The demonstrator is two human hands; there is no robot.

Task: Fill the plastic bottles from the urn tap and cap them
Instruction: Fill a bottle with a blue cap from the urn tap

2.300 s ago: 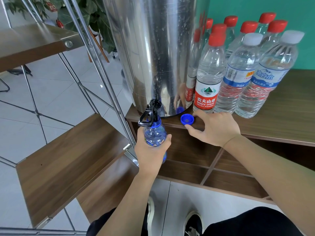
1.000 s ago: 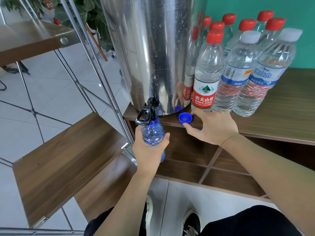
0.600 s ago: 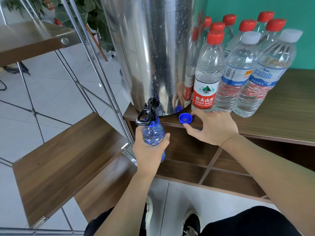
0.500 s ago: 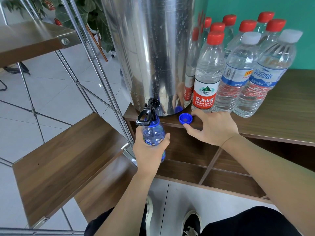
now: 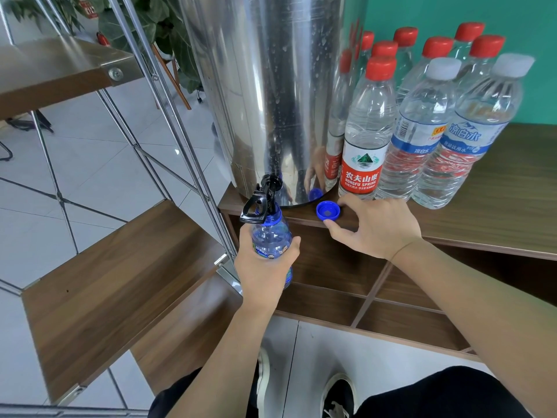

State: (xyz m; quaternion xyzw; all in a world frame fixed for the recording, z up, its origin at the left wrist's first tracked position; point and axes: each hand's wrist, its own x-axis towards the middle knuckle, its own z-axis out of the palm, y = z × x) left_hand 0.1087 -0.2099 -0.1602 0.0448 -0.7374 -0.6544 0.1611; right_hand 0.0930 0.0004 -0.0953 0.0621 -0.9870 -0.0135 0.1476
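Note:
A tall steel urn (image 5: pixel 271 95) stands at the left end of a wooden cabinet top (image 5: pixel 497 212). Its black tap (image 5: pixel 262 200) juts over the front edge. My left hand (image 5: pixel 265 267) grips a blue plastic bottle (image 5: pixel 271 233) with its open mouth right under the tap. A blue cap (image 5: pixel 328 211) lies upside down on the cabinet top by the urn's base. My right hand (image 5: pixel 376 224) rests on the edge beside it, fingers spread around the cap, thumb below the edge; whether it touches the cap is unclear.
Several capped clear bottles (image 5: pixel 419 122), with red or white caps, stand to the right of the urn against a green wall. A metal-framed rack with wooden shelves (image 5: pixel 114 267) stands to the left. Open cabinet compartments (image 5: pixel 407 315) lie below. My shoes show on the tiled floor.
Hardly anything differs. My left hand keeps the blue bottle under the tap and my right hand stays by the blue cap; only the view shifts slightly.

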